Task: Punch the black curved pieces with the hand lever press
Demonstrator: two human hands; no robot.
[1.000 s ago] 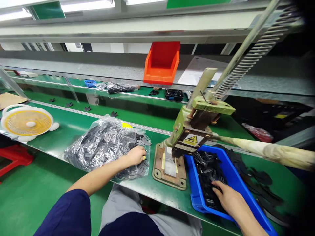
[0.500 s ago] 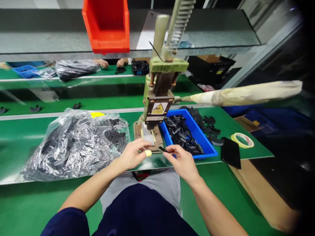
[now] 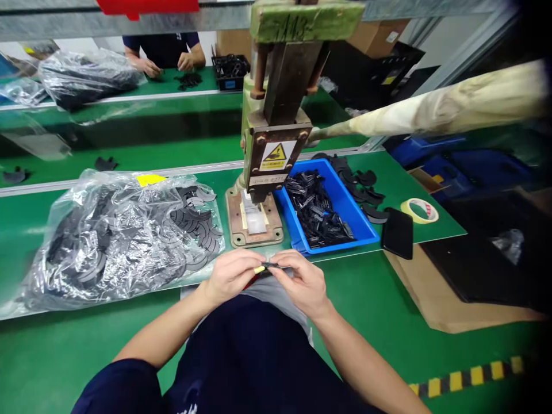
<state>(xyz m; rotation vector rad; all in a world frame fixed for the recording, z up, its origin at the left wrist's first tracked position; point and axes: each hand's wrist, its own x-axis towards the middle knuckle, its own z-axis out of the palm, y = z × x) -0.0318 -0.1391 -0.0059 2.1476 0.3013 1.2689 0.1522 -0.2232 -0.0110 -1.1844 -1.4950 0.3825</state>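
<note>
My left hand (image 3: 233, 276) and my right hand (image 3: 302, 282) meet over my lap at the table's near edge. Together they pinch a small thin black part (image 3: 272, 265); a yellow fingertip cover shows on my left hand. Just beyond them stands a green hand press (image 3: 276, 115) on a rusty base plate (image 3: 235, 221). A clear plastic bag (image 3: 112, 236) of black curved pieces lies left of the press. A blue tray (image 3: 340, 201) of small black parts sits right of it.
The press's long wrapped lever (image 3: 431, 106) reaches out to the right. Loose black curved pieces (image 3: 366, 184), a black flat object (image 3: 397, 233) and a tape roll (image 3: 417, 210) lie right of the tray. Another person's hands (image 3: 168, 63) work at the far table. Cardboard (image 3: 452, 287) lies on the floor.
A second ago my left hand was in the bag and my right in the blue tray. Both have come together over my lap with the black part between them, and my view has tilted down.
</note>
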